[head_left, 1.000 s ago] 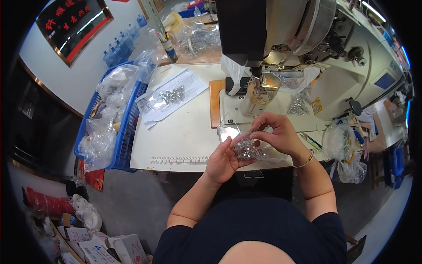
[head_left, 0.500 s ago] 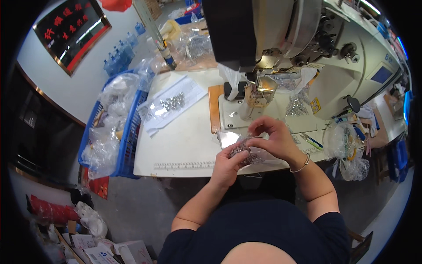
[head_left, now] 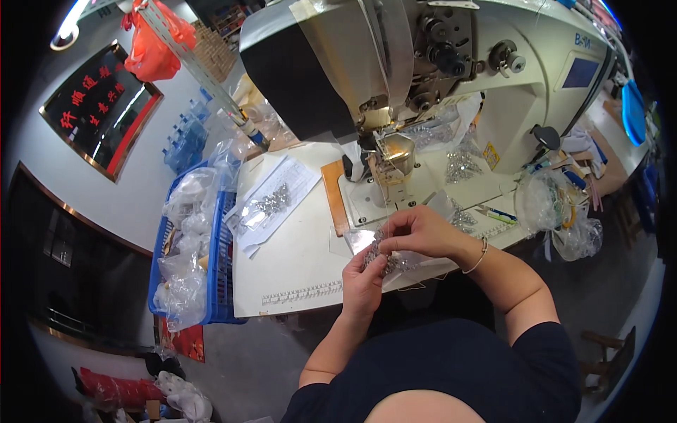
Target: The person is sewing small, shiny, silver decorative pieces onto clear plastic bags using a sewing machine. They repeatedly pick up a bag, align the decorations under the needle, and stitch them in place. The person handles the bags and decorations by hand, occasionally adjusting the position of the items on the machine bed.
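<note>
A clear plastic bag [head_left: 400, 264] of small silver pieces is gripped by my left hand [head_left: 362, 283], thumb pressed against the fingers, just over the table's front edge. My right hand [head_left: 417, 234] comes in from the right, its thumb and bent fingers pinched together at the silver pieces beside my left thumb. Whatever lies between those fingertips is too small to make out. Beyond my hands stands a white sewing machine [head_left: 543, 74], its needle area [head_left: 393, 158] just past my right fingers.
On the white table [head_left: 282, 271] lie a white sheet with a bag of silver pieces [head_left: 273, 200], a printed ruler scale [head_left: 302, 292], another bag of silver pieces [head_left: 464, 166] and green-handled snips [head_left: 498, 213]. A blue basket [head_left: 224, 282] holding plastic bags stands left; clear bags [head_left: 575, 236] hang right.
The whole view has shifted and tilted, so the machine and wall sit differently. My right fingers have come lower and closer to my left thumb; the bag stays in my left hand.
</note>
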Action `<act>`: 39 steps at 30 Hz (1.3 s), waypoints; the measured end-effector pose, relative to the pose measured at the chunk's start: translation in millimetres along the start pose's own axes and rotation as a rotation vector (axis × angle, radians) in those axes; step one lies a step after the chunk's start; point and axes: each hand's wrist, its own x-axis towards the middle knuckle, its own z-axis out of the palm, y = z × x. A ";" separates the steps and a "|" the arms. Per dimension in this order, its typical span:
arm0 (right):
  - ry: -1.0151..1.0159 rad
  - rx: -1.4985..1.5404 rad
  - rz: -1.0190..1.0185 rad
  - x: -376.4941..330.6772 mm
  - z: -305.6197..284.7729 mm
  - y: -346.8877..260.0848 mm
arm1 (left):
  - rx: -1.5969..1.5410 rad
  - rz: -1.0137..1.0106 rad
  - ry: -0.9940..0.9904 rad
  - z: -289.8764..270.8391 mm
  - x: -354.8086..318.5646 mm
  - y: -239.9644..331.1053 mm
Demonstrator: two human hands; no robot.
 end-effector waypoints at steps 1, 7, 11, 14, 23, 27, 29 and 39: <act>0.003 0.015 0.011 0.2 0.1 0.6 | 0.032 0.016 0.041 4.0 0.7 0.5; 0.039 -0.004 0.014 -1.5 -4.1 -2.4 | 0.030 -0.054 0.028 2.1 -0.3 11.4; 0.244 -0.061 -0.199 1.4 -21.0 12.8 | -0.170 -0.239 -0.119 -14.2 8.7 31.4; 0.074 -0.025 -0.100 8.4 -23.4 29.1 | -0.431 -0.387 -0.398 -21.4 13.3 25.8; -0.358 0.471 -0.434 21.3 -5.8 23.1 | -0.552 -0.540 -0.463 -5.5 -4.0 8.8; -0.333 0.381 -0.515 17.1 -9.3 26.3 | -0.608 -0.560 -0.495 -3.1 -6.7 5.0; -0.305 0.405 -0.524 12.8 -6.3 28.8 | -0.642 -0.546 -0.524 -1.4 -6.4 0.9; 0.196 0.434 -0.288 -14.9 -2.8 27.0 | -0.110 -0.484 -0.062 4.1 16.7 -5.8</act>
